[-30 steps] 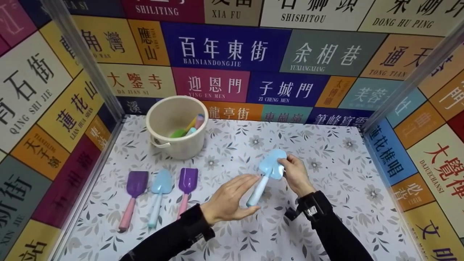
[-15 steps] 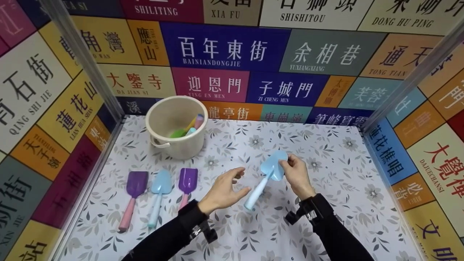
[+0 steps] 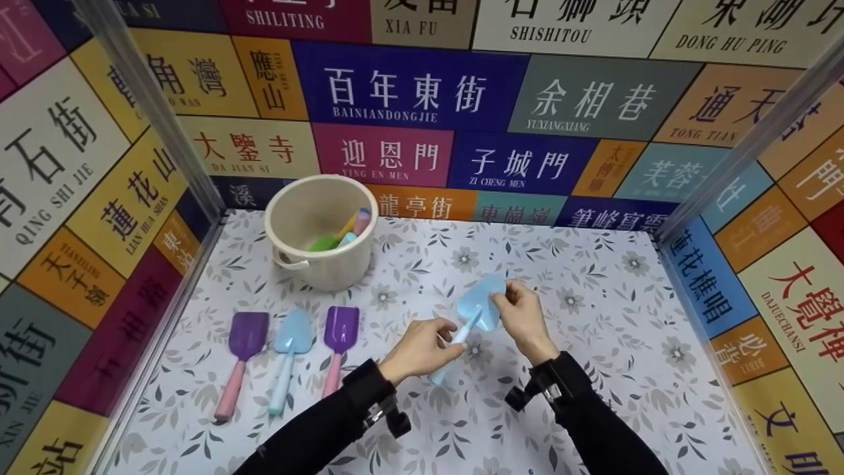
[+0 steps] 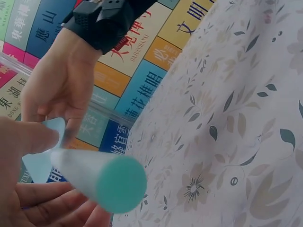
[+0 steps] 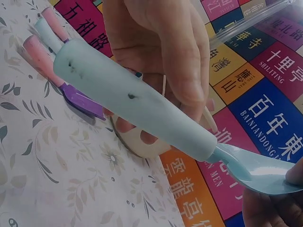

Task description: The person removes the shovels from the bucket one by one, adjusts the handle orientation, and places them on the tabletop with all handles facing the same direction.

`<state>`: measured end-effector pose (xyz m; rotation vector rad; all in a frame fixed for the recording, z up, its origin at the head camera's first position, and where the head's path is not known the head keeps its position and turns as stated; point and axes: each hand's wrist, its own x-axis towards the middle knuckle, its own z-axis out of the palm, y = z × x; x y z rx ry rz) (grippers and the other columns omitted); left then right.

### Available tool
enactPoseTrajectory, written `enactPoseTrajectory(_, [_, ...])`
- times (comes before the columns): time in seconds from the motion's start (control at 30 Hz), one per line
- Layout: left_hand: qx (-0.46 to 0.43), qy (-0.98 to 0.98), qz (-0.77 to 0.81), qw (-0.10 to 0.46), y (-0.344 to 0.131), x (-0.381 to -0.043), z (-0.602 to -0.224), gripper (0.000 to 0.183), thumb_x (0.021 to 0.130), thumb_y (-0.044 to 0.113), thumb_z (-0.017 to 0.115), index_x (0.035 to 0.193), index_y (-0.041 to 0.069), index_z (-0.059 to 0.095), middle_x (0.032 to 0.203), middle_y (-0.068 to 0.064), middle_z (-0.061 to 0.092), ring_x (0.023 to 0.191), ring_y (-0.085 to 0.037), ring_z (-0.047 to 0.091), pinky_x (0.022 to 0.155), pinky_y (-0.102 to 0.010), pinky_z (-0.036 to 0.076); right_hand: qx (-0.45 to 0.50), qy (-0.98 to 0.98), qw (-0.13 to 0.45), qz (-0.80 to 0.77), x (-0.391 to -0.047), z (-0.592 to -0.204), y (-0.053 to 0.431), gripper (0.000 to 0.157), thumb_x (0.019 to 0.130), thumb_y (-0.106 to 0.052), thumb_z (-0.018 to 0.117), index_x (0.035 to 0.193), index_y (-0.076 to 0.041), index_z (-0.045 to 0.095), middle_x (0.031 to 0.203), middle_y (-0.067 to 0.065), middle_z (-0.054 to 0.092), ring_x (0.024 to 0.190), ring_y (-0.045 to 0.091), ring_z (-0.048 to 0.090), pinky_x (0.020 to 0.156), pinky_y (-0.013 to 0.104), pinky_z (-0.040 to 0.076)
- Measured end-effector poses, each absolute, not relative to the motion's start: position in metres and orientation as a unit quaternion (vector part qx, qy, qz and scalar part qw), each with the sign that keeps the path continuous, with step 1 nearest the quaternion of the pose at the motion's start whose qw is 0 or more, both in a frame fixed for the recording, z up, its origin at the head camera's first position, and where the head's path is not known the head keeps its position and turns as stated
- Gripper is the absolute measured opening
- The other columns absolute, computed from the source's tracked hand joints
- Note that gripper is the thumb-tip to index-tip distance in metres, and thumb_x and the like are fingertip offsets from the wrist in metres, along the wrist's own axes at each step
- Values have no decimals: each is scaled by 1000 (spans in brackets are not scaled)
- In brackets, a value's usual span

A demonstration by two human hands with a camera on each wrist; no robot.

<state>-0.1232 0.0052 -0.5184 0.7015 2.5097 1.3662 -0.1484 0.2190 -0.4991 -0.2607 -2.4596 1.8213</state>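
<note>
A light blue toy shovel is held up above the table, its handle slanting toward the near left. My right hand pinches the edge of its blade between thumb and fingers. Around the handle, my left hand has its thumb on one side and curled fingers on the other. The left wrist view shows the round green end of the shovel's handle facing the camera. Small dark marks dot the pale handle in the right wrist view.
Left of my hands lie a purple shovel with a pink handle, another blue shovel and a second purple one. Behind them a cream bucket contains several colourful toys. Sign-printed panels wall the flowered tabletop.
My left hand drew back from the shovel's handle, then came in around it. The shovel and my right hand have shifted slightly left. The bucket and the other shovels stayed put.
</note>
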Motion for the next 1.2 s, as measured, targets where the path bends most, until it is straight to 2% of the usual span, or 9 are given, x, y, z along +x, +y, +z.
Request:
enactPoseTrajectory(0.13, [245, 853, 451, 93, 7, -122, -520, 29, 99, 24, 74, 113, -2, 74, 87, -14, 76, 55, -4, 54, 52, -16, 42, -78, -803, 29, 590, -148, -499, 215, 19, 104, -3, 58, 117, 7, 68, 92, 8, 69, 74, 11, 56, 64, 19, 46])
enactPoseTrajectory(0.23, [250, 856, 444, 88, 8, -122, -522, 23, 100, 22, 74, 105, 0, 75, 79, -12, 75, 49, 2, 44, 48, -14, 37, -68, -803, 25, 592, -147, -500, 213, 18, 104, -2, 58, 115, 7, 68, 89, 6, 67, 73, 11, 55, 64, 20, 46])
enactPoseTrajectory(0.4, [254, 855, 443, 87, 8, -121, -523, 18, 98, 20, 75, 96, 2, 75, 76, -10, 75, 51, 3, 46, 47, -13, 40, -65, -802, 20, 593, -145, -504, 213, 15, 104, -2, 58, 110, 6, 69, 84, 3, 64, 71, 11, 54, 62, 20, 45])
enactPoseTrajectory(0.7, [252, 857, 440, 92, 9, -119, -520, 20, 98, 23, 77, 95, 4, 76, 72, -7, 72, 51, 3, 46, 48, -13, 40, -56, -798, 13, 600, -147, -503, 214, 13, 102, 0, 59, 108, 7, 68, 83, 2, 64, 72, 11, 54, 62, 20, 46])
enactPoseTrajectory(0.8, [249, 860, 436, 89, 9, -118, -520, 21, 97, 24, 78, 94, 4, 76, 72, -7, 72, 52, 3, 47, 49, -14, 41, -57, -796, 6, 603, -147, -502, 215, 15, 102, 0, 59, 111, 7, 69, 87, 4, 67, 74, 11, 56, 64, 20, 47])
enactPoseTrajectory(0.93, [242, 862, 436, 89, 8, -118, -520, 21, 97, 24, 79, 95, 3, 76, 73, -7, 74, 54, 3, 49, 50, -14, 44, -49, -790, -8, 611, -145, -499, 217, 19, 105, -3, 59, 118, 7, 68, 97, 10, 73, 80, 11, 63, 69, 20, 54])
enactPoseTrajectory(1.07, [238, 861, 442, 81, 4, -117, -521, 21, 97, 23, 79, 94, 2, 76, 74, -8, 75, 56, 1, 52, 51, -15, 46, -29, -793, -23, 608, -139, -496, 222, 23, 107, -6, 59, 126, 7, 64, 108, 17, 72, 87, 11, 68, 75, 23, 60])
enactPoseTrajectory(1.2, [221, 860, 454, 78, -5, -117, -523, 22, 96, 22, 79, 97, 0, 75, 77, -8, 76, 58, -1, 56, 54, -17, 48, -2, -823, -15, 567, -133, -497, 231, 24, 106, -7, 62, 127, 5, 64, 108, 18, 72, 87, 12, 69, 77, 22, 60])
